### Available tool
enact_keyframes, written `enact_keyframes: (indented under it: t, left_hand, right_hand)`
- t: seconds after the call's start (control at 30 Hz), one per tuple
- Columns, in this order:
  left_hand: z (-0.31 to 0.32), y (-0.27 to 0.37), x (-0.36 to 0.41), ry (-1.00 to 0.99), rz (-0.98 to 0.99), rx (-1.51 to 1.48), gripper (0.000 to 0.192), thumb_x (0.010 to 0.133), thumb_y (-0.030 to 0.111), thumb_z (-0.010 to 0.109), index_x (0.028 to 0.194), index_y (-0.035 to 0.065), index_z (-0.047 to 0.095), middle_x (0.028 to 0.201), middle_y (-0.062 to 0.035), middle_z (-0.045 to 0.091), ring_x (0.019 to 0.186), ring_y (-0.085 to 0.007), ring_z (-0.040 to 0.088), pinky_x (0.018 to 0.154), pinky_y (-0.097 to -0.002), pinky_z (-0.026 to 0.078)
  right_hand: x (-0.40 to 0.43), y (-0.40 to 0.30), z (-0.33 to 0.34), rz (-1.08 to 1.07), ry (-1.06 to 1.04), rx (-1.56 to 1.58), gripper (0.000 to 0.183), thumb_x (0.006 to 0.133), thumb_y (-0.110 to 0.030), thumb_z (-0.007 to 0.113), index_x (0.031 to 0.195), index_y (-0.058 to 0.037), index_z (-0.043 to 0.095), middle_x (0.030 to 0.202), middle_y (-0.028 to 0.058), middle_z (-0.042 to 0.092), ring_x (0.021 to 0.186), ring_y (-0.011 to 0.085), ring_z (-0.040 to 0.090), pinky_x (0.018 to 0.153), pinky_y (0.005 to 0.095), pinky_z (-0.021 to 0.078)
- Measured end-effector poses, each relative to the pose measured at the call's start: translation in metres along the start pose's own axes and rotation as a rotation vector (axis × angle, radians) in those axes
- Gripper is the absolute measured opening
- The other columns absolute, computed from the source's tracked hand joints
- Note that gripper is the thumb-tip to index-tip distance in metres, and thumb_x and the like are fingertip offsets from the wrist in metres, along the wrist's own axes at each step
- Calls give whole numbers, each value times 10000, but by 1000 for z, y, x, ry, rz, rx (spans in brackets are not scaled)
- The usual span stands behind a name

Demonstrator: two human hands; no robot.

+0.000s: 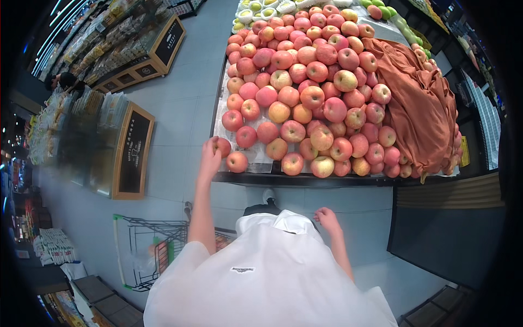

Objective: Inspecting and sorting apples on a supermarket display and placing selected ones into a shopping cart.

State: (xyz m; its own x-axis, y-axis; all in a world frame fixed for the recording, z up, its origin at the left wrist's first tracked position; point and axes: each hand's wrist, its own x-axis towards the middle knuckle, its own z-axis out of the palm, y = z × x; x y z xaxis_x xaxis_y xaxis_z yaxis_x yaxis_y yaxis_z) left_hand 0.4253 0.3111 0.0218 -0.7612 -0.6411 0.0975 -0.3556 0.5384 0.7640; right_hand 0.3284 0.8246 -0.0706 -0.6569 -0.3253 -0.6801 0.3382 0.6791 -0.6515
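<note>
My left hand (211, 158) reaches to the front left corner of a fruit display and has its fingers and thumb around the left side of a red apple (222, 147). Just to the right of it, another apple (237, 162) sits near the front edge. A large heap of red and yellowish apples (312, 97) covers most of the stand, over paper lining (256, 156). My right hand (327, 218) hangs low at my side over the floor, fingers loosely bent, with nothing visible in it.
A shopping cart (157, 249) with a few things inside stands at my left. Brown-orange cloth (416, 106) drapes the heap's right side. Wrapped pale fruit (255, 10) lies behind. Wood-framed bakery stands (134, 151) are left across the aisle, with a person (67, 81) bending near them.
</note>
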Motion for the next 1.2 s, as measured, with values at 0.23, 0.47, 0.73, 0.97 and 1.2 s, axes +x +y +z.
enact_keyframes:
  t: [0.23,0.47,0.73,0.97,1.2]
  left_hand:
    - [23,14,-10,189,18,9,482,980,78,658,1443,3,548,1427,-209,588,1347,-397,557,1176,-457,432]
    - [25,14,-20,211,79,-188,409,991,44,622,1400,32,604,1515,-192,554,1430,-393,508,1218,-475,398]
    - [34,11,-24,327,126,-190,316,1021,59,587,1331,5,623,1496,-205,575,1404,-395,534,1207,-487,406]
    - [37,3,-14,432,-85,-403,282,1066,68,523,1320,-18,610,1398,-189,641,1312,-322,609,1163,-432,446]
    - [41,16,-11,530,-72,-311,277,1066,62,544,1321,-27,607,1393,-158,652,1263,-275,627,1129,-417,474]
  right_hand:
    - [-50,-187,-8,-261,-174,-349,260,1014,-190,599,1090,30,716,978,139,800,959,240,773,868,364,588]
    - [-25,-210,2,-267,-319,-343,272,1028,-217,602,1155,9,682,1030,107,800,983,223,756,916,365,580]
    - [-31,-248,5,-198,-400,-70,266,1065,-209,606,1236,-13,662,1104,83,777,1052,159,731,961,333,564]
    - [-22,-306,-16,-336,-573,82,232,1098,-174,599,1265,-21,648,1123,66,733,1109,156,700,986,327,549]
    - [-25,-297,-44,-460,-597,272,232,1107,-150,597,1279,4,623,1148,66,715,1116,156,695,1025,336,551]
